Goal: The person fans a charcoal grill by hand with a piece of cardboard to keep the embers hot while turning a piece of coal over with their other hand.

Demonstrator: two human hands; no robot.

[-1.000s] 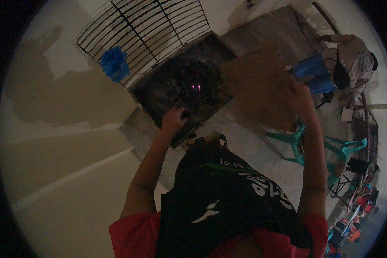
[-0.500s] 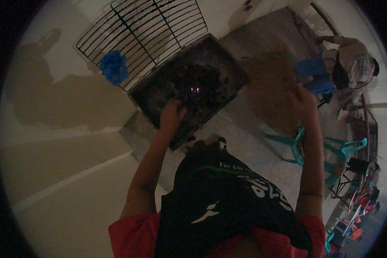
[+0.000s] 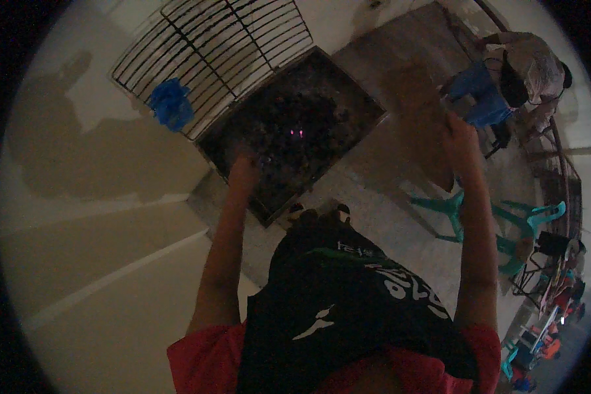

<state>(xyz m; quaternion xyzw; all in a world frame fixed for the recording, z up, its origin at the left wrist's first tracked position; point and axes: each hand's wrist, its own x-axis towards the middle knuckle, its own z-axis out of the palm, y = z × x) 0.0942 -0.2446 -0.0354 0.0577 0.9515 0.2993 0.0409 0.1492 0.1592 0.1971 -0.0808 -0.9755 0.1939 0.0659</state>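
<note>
My left hand [image 3: 243, 172] is over the near left part of a dark, rectangular charcoal tray [image 3: 379, 115]. Its fingers blur into the dark bed, so I cannot tell their shape or whether they touch anything. Black lumps that look like charcoal [image 3: 315, 102] lie in the tray, with two tiny pink glowing spots [image 3: 297, 133] among them. Out to the right, my right hand [image 3: 463, 141] is raised, apart from the tray. Its fingers are too dim to read, and no held thing shows in it.
A wire grill grate [image 3: 207, 56] stands against the wall behind the tray, a crumpled blue plastic or cloth piece [image 3: 171, 105] on its left side. At right a person [image 3: 528, 65] in blue trousers is close to my right hand. Green plastic stools [image 3: 450, 207] stand nearer me.
My left hand has moved slightly left and its fingers are now more blurred. My right hand has risen a little. The person at the right has shifted slightly.
</note>
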